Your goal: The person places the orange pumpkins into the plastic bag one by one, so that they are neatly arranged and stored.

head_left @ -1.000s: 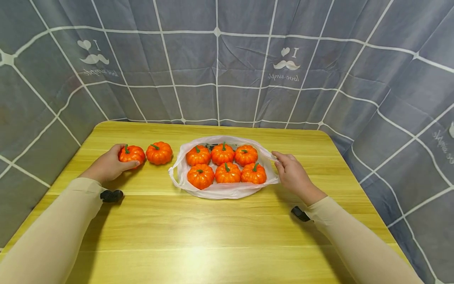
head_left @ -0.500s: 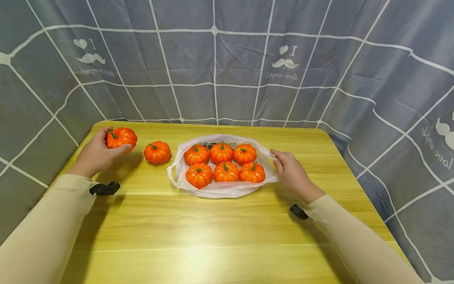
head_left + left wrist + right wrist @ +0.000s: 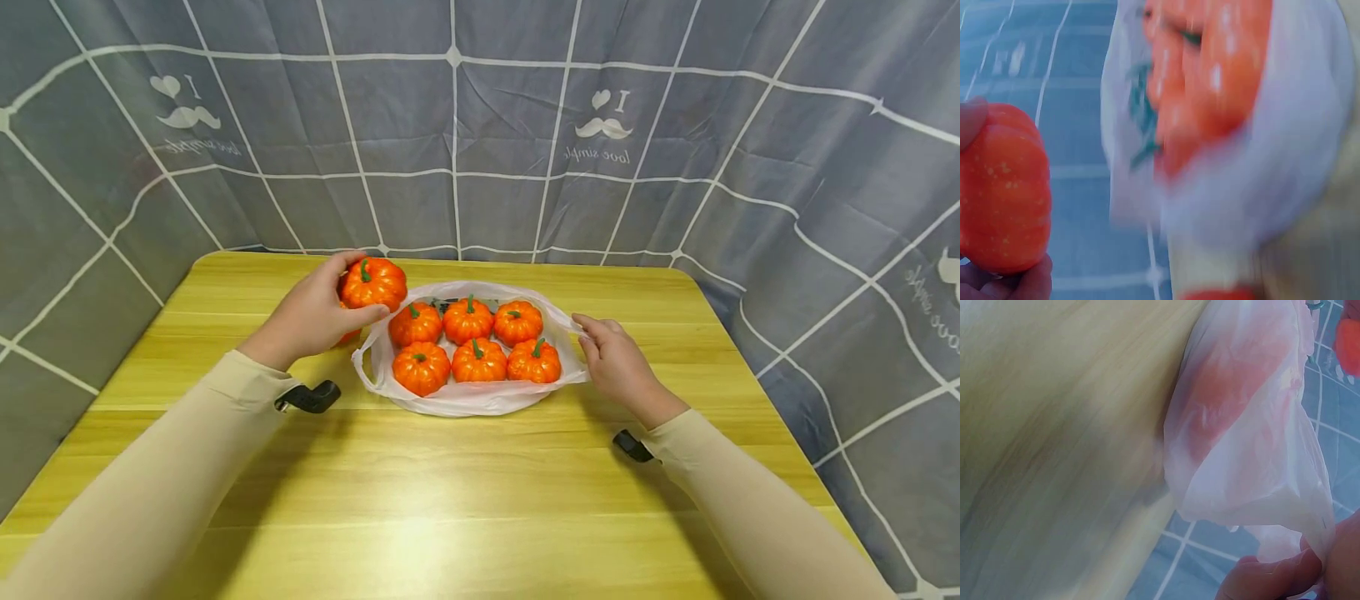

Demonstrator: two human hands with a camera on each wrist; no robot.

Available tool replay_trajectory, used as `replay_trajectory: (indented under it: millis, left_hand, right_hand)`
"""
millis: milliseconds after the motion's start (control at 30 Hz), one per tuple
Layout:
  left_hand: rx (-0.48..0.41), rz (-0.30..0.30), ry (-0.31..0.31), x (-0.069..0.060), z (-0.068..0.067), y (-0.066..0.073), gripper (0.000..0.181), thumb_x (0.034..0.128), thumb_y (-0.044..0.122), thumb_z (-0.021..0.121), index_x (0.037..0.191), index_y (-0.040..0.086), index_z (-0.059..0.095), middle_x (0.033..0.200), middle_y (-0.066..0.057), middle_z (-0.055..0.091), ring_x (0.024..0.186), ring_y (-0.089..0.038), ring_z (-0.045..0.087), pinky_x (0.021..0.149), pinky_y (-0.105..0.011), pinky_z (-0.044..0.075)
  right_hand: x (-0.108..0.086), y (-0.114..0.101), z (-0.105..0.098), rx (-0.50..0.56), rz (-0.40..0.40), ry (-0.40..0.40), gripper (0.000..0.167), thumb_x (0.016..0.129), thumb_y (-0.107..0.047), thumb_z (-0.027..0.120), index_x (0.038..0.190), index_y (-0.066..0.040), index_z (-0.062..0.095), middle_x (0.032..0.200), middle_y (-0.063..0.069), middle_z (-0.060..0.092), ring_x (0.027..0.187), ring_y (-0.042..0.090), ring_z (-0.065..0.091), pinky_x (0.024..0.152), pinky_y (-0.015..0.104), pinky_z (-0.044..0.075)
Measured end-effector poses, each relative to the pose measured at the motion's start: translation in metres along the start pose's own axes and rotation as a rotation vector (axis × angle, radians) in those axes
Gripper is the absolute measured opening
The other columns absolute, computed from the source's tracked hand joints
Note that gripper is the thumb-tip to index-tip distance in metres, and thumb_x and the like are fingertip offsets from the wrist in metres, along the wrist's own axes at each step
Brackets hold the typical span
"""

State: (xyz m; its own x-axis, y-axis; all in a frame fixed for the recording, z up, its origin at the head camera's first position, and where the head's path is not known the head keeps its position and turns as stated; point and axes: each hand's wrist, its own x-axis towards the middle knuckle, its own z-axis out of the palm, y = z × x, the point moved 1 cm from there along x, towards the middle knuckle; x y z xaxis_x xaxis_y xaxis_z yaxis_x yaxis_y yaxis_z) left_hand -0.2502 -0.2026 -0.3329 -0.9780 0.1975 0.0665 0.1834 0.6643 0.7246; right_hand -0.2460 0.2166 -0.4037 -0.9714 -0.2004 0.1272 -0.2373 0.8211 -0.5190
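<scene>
A small orange pumpkin [image 3: 373, 283] with a green stem is gripped in my left hand [image 3: 311, 315], held in the air by the left rim of a white plastic bag [image 3: 480, 403]. In the left wrist view that pumpkin [image 3: 1004, 190] sits between thumb and fingers. Several more pumpkins [image 3: 478, 361] lie in two rows inside the open bag. My right hand [image 3: 621, 367] pinches the bag's right edge; the right wrist view shows the bag's film [image 3: 1260, 469] drawn toward the fingers. Another pumpkin [image 3: 348, 333] on the table is mostly hidden behind my left hand.
The wooden table [image 3: 465, 492] has rounded far corners. A grey curtain [image 3: 405, 108] with white grid lines hangs behind it and along both sides. A loop handle [image 3: 362, 367] of the bag sticks out at its left. Something dark and patterned shows at the bag's back.
My left hand lifted a pumpkin off the table at the left, then carried it right, over the other loose pumpkin, to the bag's edge. The right hand keeps its hold on the bag.
</scene>
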Motion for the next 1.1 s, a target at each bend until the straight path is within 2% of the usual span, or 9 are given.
replay_trajectory:
  millis: [100, 200, 367, 467, 633, 800, 1100]
  left_hand:
    - [0.009, 0.035, -0.052, 0.007, 0.020, 0.013, 0.087, 0.0937, 0.036, 0.078, 0.163, 0.008, 0.033, 0.154, -0.019, 0.047, 0.132, -0.038, 0.056, 0.114, -0.058, 0.049]
    - [0.023, 0.061, -0.083, 0.012, 0.036, 0.020, 0.086, 0.0927, 0.036, 0.079, 0.162, 0.008, 0.036, 0.157, -0.018, 0.044, 0.135, -0.037, 0.054, 0.114, -0.057, 0.050]
    - [0.065, 0.093, -0.114, 0.019, 0.057, 0.025, 0.090, 0.0913, 0.036, 0.080, 0.163, 0.007, 0.034, 0.159, -0.019, 0.043, 0.137, -0.037, 0.054, 0.115, -0.055, 0.050]
    - [0.074, 0.090, -0.134, 0.021, 0.067, 0.025, 0.092, 0.0913, 0.037, 0.080, 0.164, 0.007, 0.032, 0.160, -0.018, 0.043, 0.138, -0.037, 0.054, 0.117, -0.054, 0.048]
    - [0.091, 0.075, -0.157, 0.022, 0.078, 0.024, 0.091, 0.0910, 0.039, 0.081, 0.163, 0.010, 0.034, 0.160, -0.015, 0.046, 0.140, -0.036, 0.053, 0.119, -0.054, 0.047]
    - [0.114, 0.096, -0.160, 0.023, 0.087, 0.020, 0.091, 0.0915, 0.037, 0.080, 0.164, 0.008, 0.034, 0.163, -0.016, 0.044, 0.143, -0.037, 0.050, 0.122, -0.055, 0.042]
    - [0.138, 0.108, -0.163, 0.026, 0.095, 0.013, 0.092, 0.0930, 0.038, 0.078, 0.165, 0.006, 0.031, 0.165, -0.018, 0.041, 0.146, -0.038, 0.049, 0.123, -0.055, 0.040]
  right_hand:
    - [0.000, 0.000, 0.000, -0.006, -0.013, 0.004, 0.044, 0.111, -0.012, 0.047, 0.154, -0.001, 0.051, 0.139, 0.030, 0.058, 0.109, 0.038, 0.061, 0.094, 0.053, 0.055]
    - [0.000, 0.000, 0.000, -0.008, -0.020, 0.006, 0.044, 0.111, -0.012, 0.047, 0.153, -0.001, 0.052, 0.137, 0.030, 0.059, 0.107, 0.037, 0.061, 0.091, 0.050, 0.055]
    - [-0.001, 0.000, 0.000, -0.009, -0.017, 0.008, 0.044, 0.111, -0.012, 0.047, 0.153, -0.001, 0.052, 0.137, 0.029, 0.059, 0.104, 0.036, 0.061, 0.089, 0.048, 0.054]
    - [-0.001, 0.000, 0.000, -0.013, -0.013, 0.005, 0.044, 0.112, -0.013, 0.046, 0.154, -0.001, 0.051, 0.137, 0.029, 0.059, 0.103, 0.035, 0.060, 0.088, 0.047, 0.054]
    - [-0.002, -0.001, 0.001, -0.013, -0.008, 0.005, 0.044, 0.112, -0.013, 0.047, 0.154, -0.001, 0.051, 0.136, 0.028, 0.059, 0.103, 0.035, 0.060, 0.088, 0.048, 0.054]
    - [-0.003, -0.001, 0.001, -0.018, -0.011, 0.009, 0.044, 0.111, -0.013, 0.047, 0.153, -0.001, 0.052, 0.136, 0.028, 0.059, 0.102, 0.035, 0.060, 0.087, 0.047, 0.053]
    - [-0.004, -0.001, 0.002, -0.025, -0.019, 0.015, 0.044, 0.111, -0.013, 0.047, 0.153, -0.001, 0.052, 0.135, 0.029, 0.060, 0.100, 0.034, 0.060, 0.085, 0.046, 0.053]
